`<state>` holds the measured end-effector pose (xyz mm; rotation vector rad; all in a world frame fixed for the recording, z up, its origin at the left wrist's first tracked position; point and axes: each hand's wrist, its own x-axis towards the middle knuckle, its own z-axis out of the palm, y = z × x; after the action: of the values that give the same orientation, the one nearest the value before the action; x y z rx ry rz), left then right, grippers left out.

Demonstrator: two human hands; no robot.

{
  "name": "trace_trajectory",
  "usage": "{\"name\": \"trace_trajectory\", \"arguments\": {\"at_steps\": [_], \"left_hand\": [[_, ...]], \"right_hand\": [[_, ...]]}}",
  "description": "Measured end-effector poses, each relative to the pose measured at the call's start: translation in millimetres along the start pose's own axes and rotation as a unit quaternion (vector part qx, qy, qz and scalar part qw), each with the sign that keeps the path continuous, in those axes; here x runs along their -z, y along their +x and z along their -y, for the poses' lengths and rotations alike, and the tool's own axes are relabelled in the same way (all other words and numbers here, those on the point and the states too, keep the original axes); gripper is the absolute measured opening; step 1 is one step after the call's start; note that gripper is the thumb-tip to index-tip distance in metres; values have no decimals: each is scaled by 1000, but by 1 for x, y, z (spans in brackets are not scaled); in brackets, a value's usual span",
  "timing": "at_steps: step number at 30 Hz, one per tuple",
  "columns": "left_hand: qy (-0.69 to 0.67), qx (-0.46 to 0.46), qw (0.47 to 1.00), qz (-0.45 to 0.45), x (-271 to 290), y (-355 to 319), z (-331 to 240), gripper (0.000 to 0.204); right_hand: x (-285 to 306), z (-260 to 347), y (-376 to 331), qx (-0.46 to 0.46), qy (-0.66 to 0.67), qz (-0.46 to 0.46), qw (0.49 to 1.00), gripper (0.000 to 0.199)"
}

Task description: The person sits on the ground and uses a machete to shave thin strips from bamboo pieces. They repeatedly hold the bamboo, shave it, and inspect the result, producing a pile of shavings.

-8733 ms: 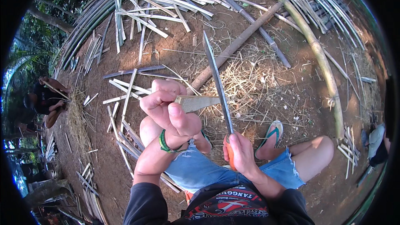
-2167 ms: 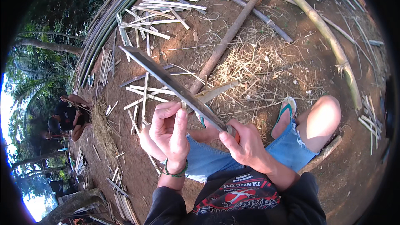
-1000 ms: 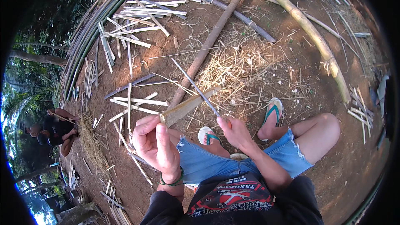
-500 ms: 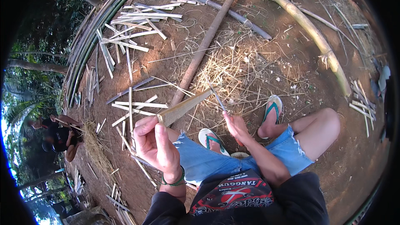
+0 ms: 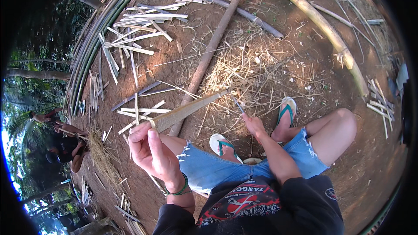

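We are holding a pale bamboo piece (image 5: 187, 111) up in front of our knees, its far end pointing toward a heap of shavings (image 5: 239, 72). Our left hand (image 5: 156, 150) is pinching its near end between thumb and fingers, a green bracelet (image 5: 179, 186) circling the wrist. Our right hand (image 5: 256, 127) is closing around a knife (image 5: 238, 104), whose blade is showing nearly edge-on by the piece's far end; we are not managing to tell whether the two are touching. Beyond, a brown pole (image 5: 215, 43) is slanting across the bare soil, and split strips (image 5: 148, 25) are lying in a loose pile to its left. Farther left, another person (image 5: 65, 146) is sitting near dry straw (image 5: 103, 154).
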<state>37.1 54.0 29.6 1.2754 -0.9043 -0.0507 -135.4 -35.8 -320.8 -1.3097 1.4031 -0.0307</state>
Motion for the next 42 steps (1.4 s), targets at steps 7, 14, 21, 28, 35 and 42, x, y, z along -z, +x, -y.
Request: {"name": "trace_trajectory", "arguments": {"at_steps": [7, 14, 21, 28, 35, 42], "left_hand": [[-5, 2, 999, -45, -1, -2, 5, 10], [28, 6, 998, -54, 9, 6, 4, 11], [-11, 23, 1000, -18, 16, 7, 5, 21], [-33, 39, 996, 77, 26, 15, 8, 34], [-51, 25, 996, 75, 14, 4, 9, 31], [-61, 26, 995, 74, 11, 10, 14, 28]], "right_hand": [[-3, 55, -47, 124, 83, 13, 989, 80], [-9, -12, -17, 36, 1, -51, 998, 73], [-29, -7, -5, -90, 210, 53, 972, 82], [-12, 87, -93, 140, 178, 48, 973, 75], [-6, 117, -152, 333, 187, -6, 924, 67], [-29, 46, -63, 88, 155, 6, 984, 78]]}}
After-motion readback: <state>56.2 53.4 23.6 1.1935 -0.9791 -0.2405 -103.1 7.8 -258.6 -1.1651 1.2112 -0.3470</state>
